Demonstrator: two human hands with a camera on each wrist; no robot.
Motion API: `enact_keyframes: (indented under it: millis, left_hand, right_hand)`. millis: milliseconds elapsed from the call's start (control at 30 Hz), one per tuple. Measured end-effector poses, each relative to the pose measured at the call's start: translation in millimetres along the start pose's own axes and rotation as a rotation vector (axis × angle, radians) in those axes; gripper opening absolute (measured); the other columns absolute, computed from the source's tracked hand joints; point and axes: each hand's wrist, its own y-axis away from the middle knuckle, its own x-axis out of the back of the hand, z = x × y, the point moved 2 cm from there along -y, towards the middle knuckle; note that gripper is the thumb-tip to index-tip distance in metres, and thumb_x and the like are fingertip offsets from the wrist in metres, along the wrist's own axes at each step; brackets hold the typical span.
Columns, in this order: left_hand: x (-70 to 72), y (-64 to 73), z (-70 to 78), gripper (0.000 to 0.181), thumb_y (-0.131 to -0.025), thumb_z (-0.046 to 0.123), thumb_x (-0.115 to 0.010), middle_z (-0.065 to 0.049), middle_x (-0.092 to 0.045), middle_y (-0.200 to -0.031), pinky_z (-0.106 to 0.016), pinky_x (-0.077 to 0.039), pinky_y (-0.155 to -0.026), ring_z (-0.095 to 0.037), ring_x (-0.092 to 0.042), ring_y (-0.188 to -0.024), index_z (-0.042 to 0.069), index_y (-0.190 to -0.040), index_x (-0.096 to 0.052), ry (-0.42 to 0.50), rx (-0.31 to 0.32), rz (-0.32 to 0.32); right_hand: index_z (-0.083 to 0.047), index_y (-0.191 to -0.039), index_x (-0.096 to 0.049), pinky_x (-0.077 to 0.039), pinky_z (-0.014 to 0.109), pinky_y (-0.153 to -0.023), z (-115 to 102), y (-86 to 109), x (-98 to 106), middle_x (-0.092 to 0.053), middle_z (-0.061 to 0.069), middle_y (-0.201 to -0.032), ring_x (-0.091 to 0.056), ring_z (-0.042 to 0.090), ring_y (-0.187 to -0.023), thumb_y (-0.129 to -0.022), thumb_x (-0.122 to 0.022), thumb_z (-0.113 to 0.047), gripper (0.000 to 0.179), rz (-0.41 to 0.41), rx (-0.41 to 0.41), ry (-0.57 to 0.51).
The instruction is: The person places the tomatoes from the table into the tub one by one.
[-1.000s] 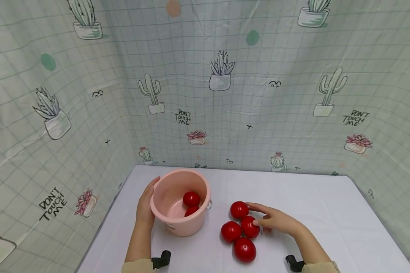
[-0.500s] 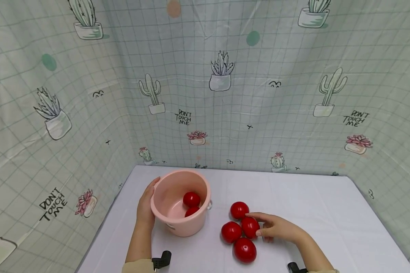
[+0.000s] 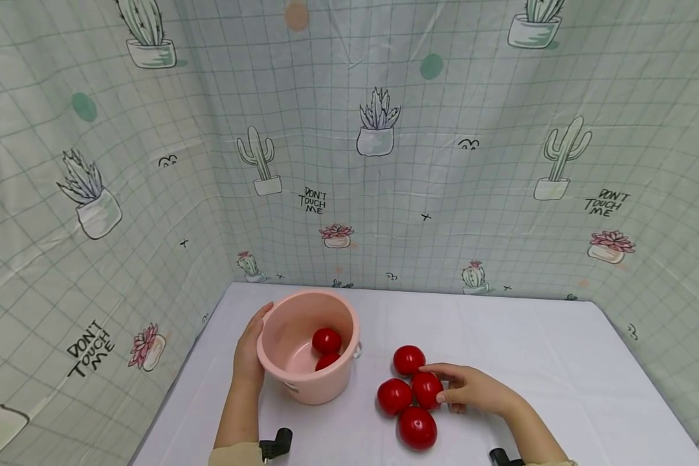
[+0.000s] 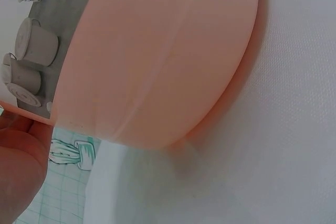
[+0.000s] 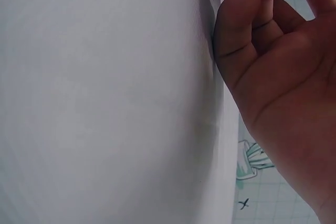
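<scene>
Along the left side of a pink bucket [image 3: 309,386] lies my left hand [image 3: 249,353], its fingers holding the outer wall near the rim. Two red tomatoes [image 3: 327,340] are visible inside the bucket. On the table, my right hand [image 3: 472,388] grips a tomato [image 3: 426,390] between the thumb and the fingers, from its right side. Three more tomatoes lie around that one: one behind [image 3: 409,360], one to the left [image 3: 394,397] and one in front [image 3: 417,428]. In the right wrist view only a sliver of red shows past the fingers.
A white cloth covers the table [image 3: 530,349]. A grid-patterned curtain [image 3: 413,246] with cactus drawings surrounds it at the back and sides. The bucket has a picture label [image 4: 39,51] on its side. Black wrist mounts [image 3: 276,443] sit on both forearms.
The right hand's fingers have shifted from touching the rear tomato to holding the middle one, the hand moving slightly toward me. The left hand and bucket have stayed in place.
</scene>
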Motion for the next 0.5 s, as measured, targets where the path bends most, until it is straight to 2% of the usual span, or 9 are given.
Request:
enact_keyframes:
  millis: [267,500]
  left_hand:
    - [-0.1,-1.2,-1.8,0.049,-0.106,0.043,-0.029,0.009,-0.044,-0.153,-0.011,-0.040,-0.102,-0.008,-0.037,-0.142,0.024,-0.149,-0.043,0.020,-0.003,0.004]
    - [0.6,-1.3,-2.3,0.048,-0.107,0.041,-0.028,0.008,-0.043,-0.154,-0.012,-0.040,-0.103,-0.009,-0.036,-0.142,0.024,-0.149,-0.043,0.034,-0.008,-0.001]
  right_hand:
    - [-0.021,-0.142,-0.053,-0.050,0.028,-0.055,1.9,0.5,0.9,-0.058,0.013,-0.122,-0.055,0.012,-0.061,-0.093,-0.066,-0.021,0.050,0.003,0.000,0.028]
    - [-0.024,-0.140,-0.055,-0.051,0.027,-0.055,1.3,2.0,4.8,-0.061,0.010,-0.118,-0.054,0.010,-0.060,-0.094,-0.066,-0.024,0.048,0.002,-0.001,0.062]
